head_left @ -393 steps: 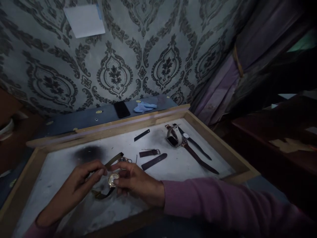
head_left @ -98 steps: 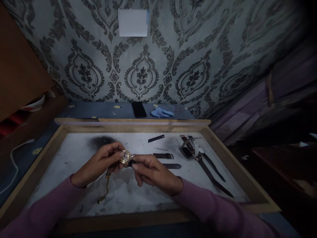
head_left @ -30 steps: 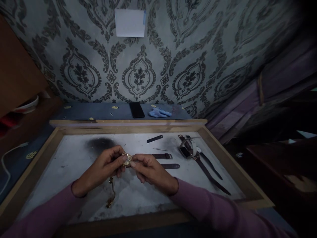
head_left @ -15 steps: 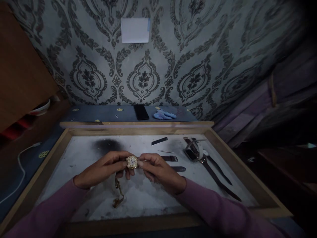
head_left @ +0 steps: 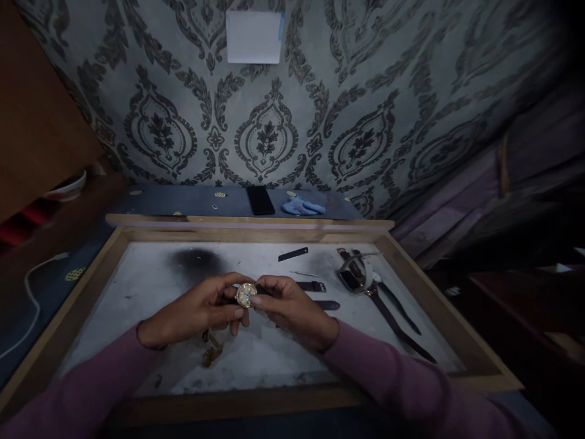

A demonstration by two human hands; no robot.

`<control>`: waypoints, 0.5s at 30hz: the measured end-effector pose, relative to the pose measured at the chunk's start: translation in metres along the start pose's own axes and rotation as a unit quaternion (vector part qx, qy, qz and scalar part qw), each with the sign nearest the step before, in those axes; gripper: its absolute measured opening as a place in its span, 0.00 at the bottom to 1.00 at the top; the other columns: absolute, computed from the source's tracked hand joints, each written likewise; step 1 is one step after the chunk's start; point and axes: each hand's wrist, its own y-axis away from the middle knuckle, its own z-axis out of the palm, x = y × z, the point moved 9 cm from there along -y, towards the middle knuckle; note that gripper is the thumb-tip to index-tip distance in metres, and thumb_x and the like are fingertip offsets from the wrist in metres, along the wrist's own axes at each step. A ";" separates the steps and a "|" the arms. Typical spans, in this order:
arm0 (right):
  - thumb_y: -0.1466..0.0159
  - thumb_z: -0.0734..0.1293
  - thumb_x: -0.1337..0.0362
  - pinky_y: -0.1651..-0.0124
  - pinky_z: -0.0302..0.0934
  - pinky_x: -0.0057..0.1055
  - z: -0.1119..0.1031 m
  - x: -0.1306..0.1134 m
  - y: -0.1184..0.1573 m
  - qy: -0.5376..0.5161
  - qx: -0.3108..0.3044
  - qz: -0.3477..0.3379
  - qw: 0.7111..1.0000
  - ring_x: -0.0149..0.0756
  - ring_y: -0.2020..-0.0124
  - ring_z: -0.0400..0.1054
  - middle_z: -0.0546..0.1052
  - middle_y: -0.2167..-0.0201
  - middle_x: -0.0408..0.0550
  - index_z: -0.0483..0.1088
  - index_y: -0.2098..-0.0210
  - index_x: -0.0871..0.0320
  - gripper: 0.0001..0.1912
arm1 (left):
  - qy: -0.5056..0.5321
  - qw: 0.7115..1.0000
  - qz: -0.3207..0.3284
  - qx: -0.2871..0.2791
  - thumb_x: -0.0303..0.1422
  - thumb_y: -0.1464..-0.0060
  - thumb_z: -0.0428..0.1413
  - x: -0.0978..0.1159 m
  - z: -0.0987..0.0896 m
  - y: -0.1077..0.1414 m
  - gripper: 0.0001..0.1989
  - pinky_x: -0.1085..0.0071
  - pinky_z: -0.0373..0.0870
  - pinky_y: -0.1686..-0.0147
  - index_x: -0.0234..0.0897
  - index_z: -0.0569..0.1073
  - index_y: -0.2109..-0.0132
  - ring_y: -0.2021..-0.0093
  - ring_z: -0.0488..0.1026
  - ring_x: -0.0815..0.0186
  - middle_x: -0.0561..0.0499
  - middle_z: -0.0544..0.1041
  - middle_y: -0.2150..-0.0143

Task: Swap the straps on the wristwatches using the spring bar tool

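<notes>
A round gold watch (head_left: 246,295) with a pale dial faces up between my two hands, over the white floor of a wooden-framed tray (head_left: 256,234). My left hand (head_left: 196,308) grips its left side, with fingers curled beneath. My right hand (head_left: 295,308) pinches its right edge, the thumb over the rim of the dial. Below my left hand hangs a gold metal strap (head_left: 212,353), its upper end hidden by the fingers. Just beyond my right hand lie a dark brown strap piece (head_left: 315,286) and a dark rounded strap end (head_left: 329,305).
A dark flat blade (head_left: 293,254) and a thin metal tool (head_left: 304,273) lie farther back. At the right are a square-faced watch (head_left: 351,279), dark-handled pliers (head_left: 402,308) and a long strap (head_left: 404,332). Behind the tray lie a black phone (head_left: 260,200) and blue cloth (head_left: 303,205).
The watch has turned and tilted slightly between my fingers, and my right thumb now covers more of its edge. The gold strap has swung a little leftward. The view has shifted slightly.
</notes>
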 end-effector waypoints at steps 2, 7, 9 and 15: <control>0.49 0.76 0.57 0.79 0.45 0.21 0.000 0.004 0.002 -0.025 0.000 0.033 0.999 0.21 0.80 0.57 0.70 0.77 0.40 0.70 0.70 0.62 0.17 | 0.005 1.000 0.007 -0.002 0.32 0.41 0.57 0.002 0.000 0.000 0.19 0.70 0.66 0.64 0.39 0.67 0.44 0.66 0.71 0.67 0.52 0.74 0.64; 0.48 0.76 0.58 0.85 0.30 0.22 0.002 0.008 0.003 -0.069 -0.009 0.082 0.994 0.14 0.88 0.43 0.68 0.80 0.36 0.68 0.71 0.62 0.17 | 0.010 1.000 -0.005 -0.008 0.30 0.43 0.58 0.005 0.000 -0.001 0.19 0.70 0.66 0.65 0.39 0.67 0.45 0.63 0.73 0.65 0.50 0.75 0.61; 0.48 0.76 0.60 0.85 0.30 0.22 0.002 0.007 0.003 -0.087 -0.005 0.082 0.993 0.14 0.88 0.43 0.69 0.80 0.36 0.67 0.71 0.62 0.17 | 0.011 1.000 -0.013 -0.008 0.31 0.44 0.58 0.004 -0.002 0.000 0.15 0.70 0.66 0.66 0.37 0.69 0.49 0.64 0.73 0.66 0.50 0.75 0.62; 0.49 0.77 0.58 0.85 0.31 0.21 0.002 0.001 0.002 -0.072 0.001 0.053 0.996 0.14 0.88 0.45 0.70 0.79 0.36 0.67 0.70 0.61 0.18 | -0.015 0.997 -0.069 0.037 0.36 0.45 0.57 -0.006 -0.012 0.001 0.09 0.75 0.61 0.76 0.34 0.69 0.63 0.77 0.65 0.72 0.56 0.71 0.75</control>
